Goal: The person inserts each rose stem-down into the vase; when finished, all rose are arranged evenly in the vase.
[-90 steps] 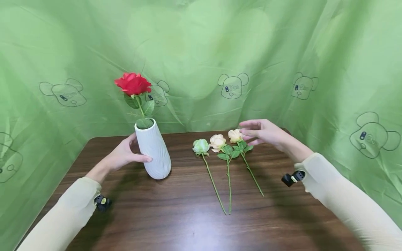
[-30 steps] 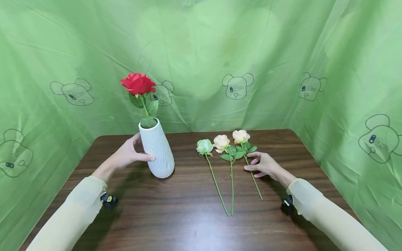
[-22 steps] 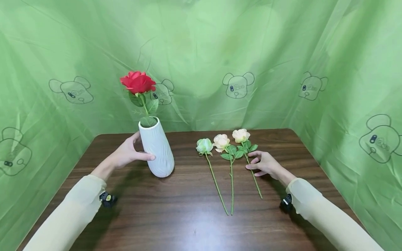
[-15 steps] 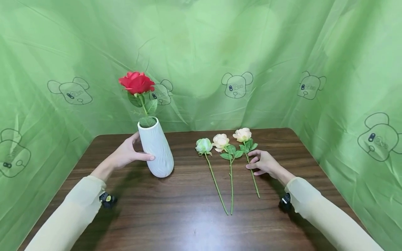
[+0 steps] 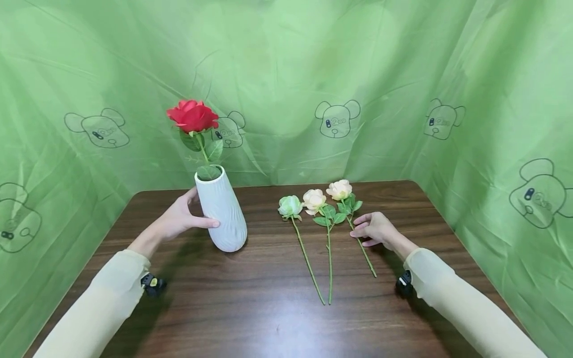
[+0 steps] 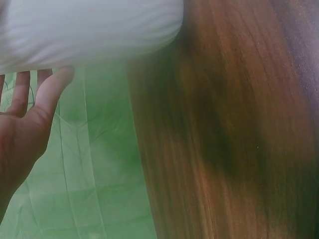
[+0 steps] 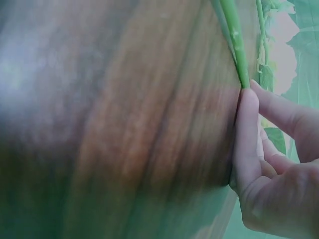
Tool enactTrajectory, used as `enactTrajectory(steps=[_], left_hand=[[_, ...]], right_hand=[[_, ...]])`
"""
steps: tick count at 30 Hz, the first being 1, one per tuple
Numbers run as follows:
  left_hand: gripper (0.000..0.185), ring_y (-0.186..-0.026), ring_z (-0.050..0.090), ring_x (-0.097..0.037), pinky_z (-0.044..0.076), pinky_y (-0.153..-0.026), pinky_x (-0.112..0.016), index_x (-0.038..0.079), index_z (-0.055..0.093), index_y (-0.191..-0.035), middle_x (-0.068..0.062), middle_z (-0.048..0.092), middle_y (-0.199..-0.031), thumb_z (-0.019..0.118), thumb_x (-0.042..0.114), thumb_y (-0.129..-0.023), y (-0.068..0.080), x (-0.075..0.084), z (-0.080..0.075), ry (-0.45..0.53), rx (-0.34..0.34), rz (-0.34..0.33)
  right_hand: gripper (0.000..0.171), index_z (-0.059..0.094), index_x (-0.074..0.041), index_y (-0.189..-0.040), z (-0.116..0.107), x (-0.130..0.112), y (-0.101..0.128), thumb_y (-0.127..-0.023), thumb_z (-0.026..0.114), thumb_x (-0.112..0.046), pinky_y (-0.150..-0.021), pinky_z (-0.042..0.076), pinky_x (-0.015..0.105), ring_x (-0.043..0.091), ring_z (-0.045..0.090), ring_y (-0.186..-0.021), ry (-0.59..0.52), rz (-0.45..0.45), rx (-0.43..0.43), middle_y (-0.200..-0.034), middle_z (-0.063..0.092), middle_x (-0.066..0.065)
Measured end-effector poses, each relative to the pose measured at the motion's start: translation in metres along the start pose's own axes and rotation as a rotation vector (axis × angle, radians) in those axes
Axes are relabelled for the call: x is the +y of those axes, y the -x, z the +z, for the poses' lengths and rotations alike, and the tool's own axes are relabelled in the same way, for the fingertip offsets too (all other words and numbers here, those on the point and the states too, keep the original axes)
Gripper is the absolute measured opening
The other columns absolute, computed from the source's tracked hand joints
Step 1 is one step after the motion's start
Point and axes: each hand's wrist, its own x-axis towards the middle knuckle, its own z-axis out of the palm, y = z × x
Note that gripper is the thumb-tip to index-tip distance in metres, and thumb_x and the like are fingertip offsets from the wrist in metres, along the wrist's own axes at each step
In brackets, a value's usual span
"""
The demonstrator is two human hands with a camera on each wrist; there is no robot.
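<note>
A white ribbed vase [image 5: 224,214] stands at the left of the table, a red artificial rose [image 5: 192,117] upright in it. My left hand [image 5: 179,220] grips the vase's left side, thumb across the front and fingers behind; the left wrist view shows that thumb [image 6: 56,89] against the white wall. To the right, my right hand [image 5: 378,230] pinches the stem of the rightmost cream rose [image 5: 339,189] below its leaves. Thumb and index finger meet on the green stem [image 7: 235,37] in the right wrist view. Another cream rose [image 5: 314,200] and a pale green rose [image 5: 290,206] lie beside it.
The dark wood table [image 5: 233,303] has its far edge close to a green curtain [image 5: 277,89] printed with bear heads. Curtain hangs on the left and right sides too. Leaves [image 5: 331,214] of the two cream roses lie close together.
My right hand has come down from the rightmost bloom to its stem and pinched it. That rose has turned slightly, bloom leftward and stem end rightward. The left hand stays on the vase.
</note>
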Motion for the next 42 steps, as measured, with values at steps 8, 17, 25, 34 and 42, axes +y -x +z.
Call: enactTrajectory(steps=[8,17,25,34,42], left_hand=[[0.089,-0.124,0.051,-0.026,0.049,-0.097,-0.044,0.010,0.041,-0.149,-0.011,0.058,-0.134,0.091,0.015,-0.076,0.001,0.002,0.000,-0.016,0.008,0.013],[0.090,-0.125,0.050,-0.026,0.048,-0.098,-0.041,0.010,0.040,-0.150,-0.010,0.057,-0.134,0.092,0.015,-0.076,0.003,0.003,0.001,-0.020,0.010,0.021],[0.088,-0.123,0.051,-0.026,0.049,-0.095,-0.040,0.012,0.041,-0.149,-0.010,0.057,-0.133,0.091,0.018,-0.077,0.004,0.002,-0.002,-0.036,0.022,0.009],[0.091,-0.126,0.050,-0.024,0.046,-0.099,-0.040,0.012,0.040,-0.150,-0.009,0.057,-0.135,0.092,0.019,-0.075,0.000,0.002,0.002,-0.021,0.014,0.007],[0.090,-0.125,0.051,-0.025,0.048,-0.097,-0.037,0.011,0.040,-0.149,-0.009,0.058,-0.135,0.092,0.016,-0.075,0.001,0.000,0.001,-0.018,0.013,0.015]], right_hand=[[0.050,0.058,0.007,-0.127,0.000,-0.002,0.003,-0.085,0.082,-0.006,-0.061,0.060,0.035,0.014,0.066,-0.078,-0.001,0.008,-0.013,-0.097,0.073,0.010],[0.045,0.061,0.004,-0.129,-0.003,-0.004,0.006,-0.088,0.077,-0.008,-0.064,0.060,0.035,0.018,0.056,-0.079,0.032,0.025,-0.042,-0.091,0.070,0.005],[0.044,0.053,0.006,-0.137,-0.013,-0.014,0.005,-0.098,0.064,-0.010,-0.066,0.059,0.032,0.013,0.057,-0.078,-0.037,0.021,-0.143,-0.100,0.072,0.006],[0.049,0.045,0.004,-0.144,-0.032,-0.006,0.015,-0.101,0.063,-0.009,-0.084,0.058,0.038,0.019,0.067,-0.093,-0.263,0.017,-0.230,-0.108,0.070,0.003],[0.026,0.057,-0.006,-0.127,-0.044,-0.018,0.025,-0.101,0.060,-0.005,-0.086,0.058,0.036,0.015,0.067,-0.087,-0.372,-0.052,-0.278,-0.102,0.071,-0.002]])
